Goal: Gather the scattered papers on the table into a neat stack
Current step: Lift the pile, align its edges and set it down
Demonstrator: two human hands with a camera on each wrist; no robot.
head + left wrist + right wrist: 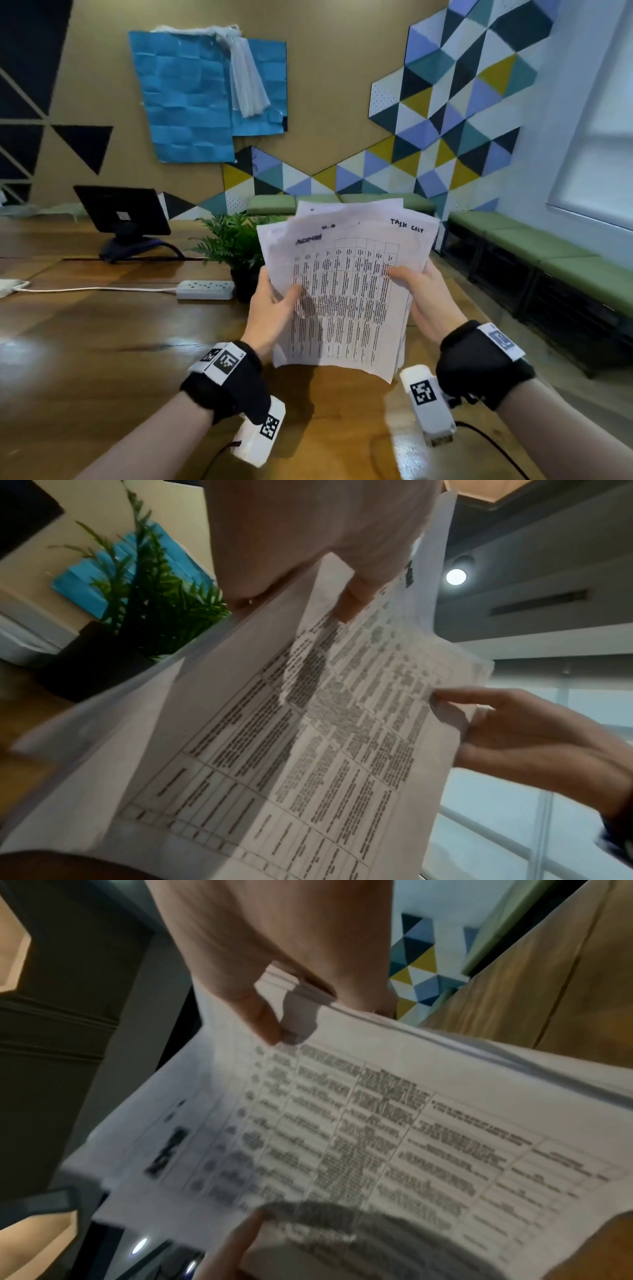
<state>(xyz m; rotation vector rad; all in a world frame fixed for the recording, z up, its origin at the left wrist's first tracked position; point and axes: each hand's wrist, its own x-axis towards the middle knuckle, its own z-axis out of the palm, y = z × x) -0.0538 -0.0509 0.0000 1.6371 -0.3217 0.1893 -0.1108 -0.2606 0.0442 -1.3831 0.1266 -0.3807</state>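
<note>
Both hands hold up a bundle of white papers (346,291) above the wooden table (102,342), upright and fanned unevenly at the top. The front sheet carries a printed table; a sheet behind it reads "TASK LIST". My left hand (274,308) grips the bundle's left edge, thumb on the front sheet. My right hand (421,294) grips the right edge, thumb on the front too. In the left wrist view the left thumb presses the papers (308,723). In the right wrist view the right hand pinches the papers (377,1123) at their edge.
A potted fern (236,246) stands just behind the papers on the left. A white power strip (205,289) with its cord lies on the table left of the pot. A dark monitor (123,216) stands further back. Green benches (548,253) line the right wall.
</note>
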